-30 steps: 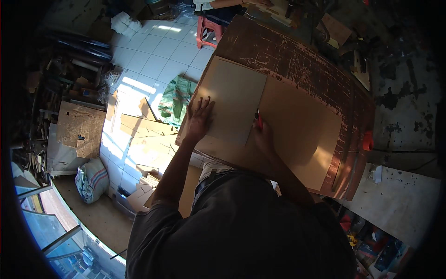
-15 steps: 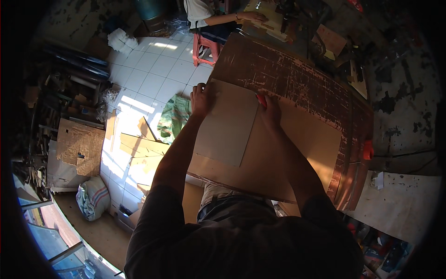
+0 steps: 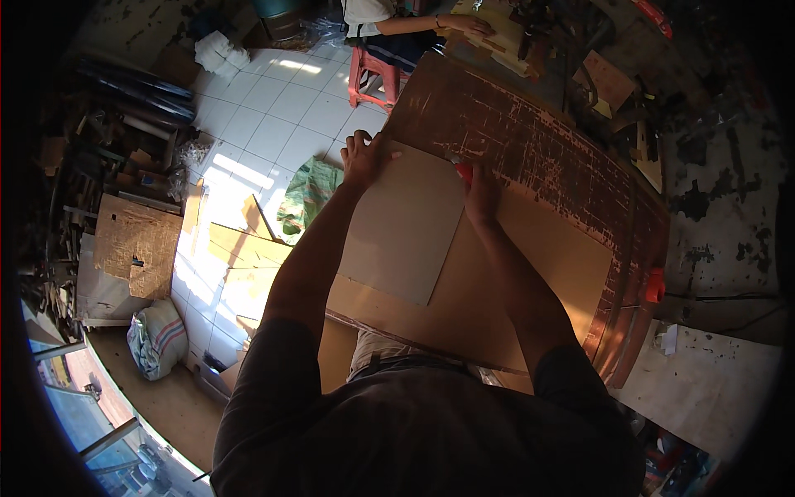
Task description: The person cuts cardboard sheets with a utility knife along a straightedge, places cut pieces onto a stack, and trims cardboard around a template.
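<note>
A pale grey rectangular board [image 3: 406, 228] lies on a larger tan cardboard sheet [image 3: 530, 273] on a worn brown table [image 3: 530, 137]. My left hand [image 3: 363, 157] presses flat on the grey board's far left corner. My right hand [image 3: 479, 192] is closed around a red-handled tool [image 3: 464, 170] at the grey board's far right edge, its tip against the tan sheet. Both arms reach forward over the sheets.
Another person's arm [image 3: 431, 23] works at a bench beyond the table, beside a red stool [image 3: 370, 79]. On the white tiled floor [image 3: 273, 108] lie a green cloth [image 3: 308, 195], cardboard pieces [image 3: 232, 257] and a striped sack [image 3: 157, 340]. A red object [image 3: 655, 286] sits at the table's right edge.
Both hands have slid farther away along the grey board, from its middle to its far edge, and the view has tipped forward with them.
</note>
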Demonstrator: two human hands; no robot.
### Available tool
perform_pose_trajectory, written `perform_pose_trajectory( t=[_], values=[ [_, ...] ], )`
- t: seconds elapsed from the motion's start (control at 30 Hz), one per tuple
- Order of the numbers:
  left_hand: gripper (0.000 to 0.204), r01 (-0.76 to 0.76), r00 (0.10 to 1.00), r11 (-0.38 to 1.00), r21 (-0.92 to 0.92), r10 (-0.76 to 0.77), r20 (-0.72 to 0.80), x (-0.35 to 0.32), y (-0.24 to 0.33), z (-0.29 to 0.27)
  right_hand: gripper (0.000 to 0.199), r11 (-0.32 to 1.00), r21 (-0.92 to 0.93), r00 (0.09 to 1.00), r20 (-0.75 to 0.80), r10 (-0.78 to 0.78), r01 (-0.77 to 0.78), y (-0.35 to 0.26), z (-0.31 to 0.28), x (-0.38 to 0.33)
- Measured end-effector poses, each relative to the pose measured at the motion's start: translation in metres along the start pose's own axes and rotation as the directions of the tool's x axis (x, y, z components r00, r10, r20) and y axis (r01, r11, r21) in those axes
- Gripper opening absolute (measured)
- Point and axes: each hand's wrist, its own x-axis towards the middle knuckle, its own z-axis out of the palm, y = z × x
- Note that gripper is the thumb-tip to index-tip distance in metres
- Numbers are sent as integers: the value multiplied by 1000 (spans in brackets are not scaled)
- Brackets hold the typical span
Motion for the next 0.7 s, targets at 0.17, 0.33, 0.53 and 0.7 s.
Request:
perform_pose_trajectory(
  t=[0.17, 0.33, 0.53, 0.7],
  values=[
    [53, 10, 1000, 1000, -21, -10, -2, 4, -4, 8, 29, 994, 76, 996, 55, 70, -74, -5, 6, 4],
    [50, -11, 1000, 1000, -24, 11, -21, 14, -3, 13, 31, 998, 20, 997, 27, 67, -67, -6, 12, 11],
    [48, -24, 999, 999, -41, 22, -43, 15, -6, 14, 31, 995, 32, 995, 28, 97, -98, -12, 4, 14],
    [48, -83, 995, 996, 24, 84, -56, 21, -9, 15, 32, 992, 44, 993, 18, 115, -116, -13, 4, 14]
  ],
)
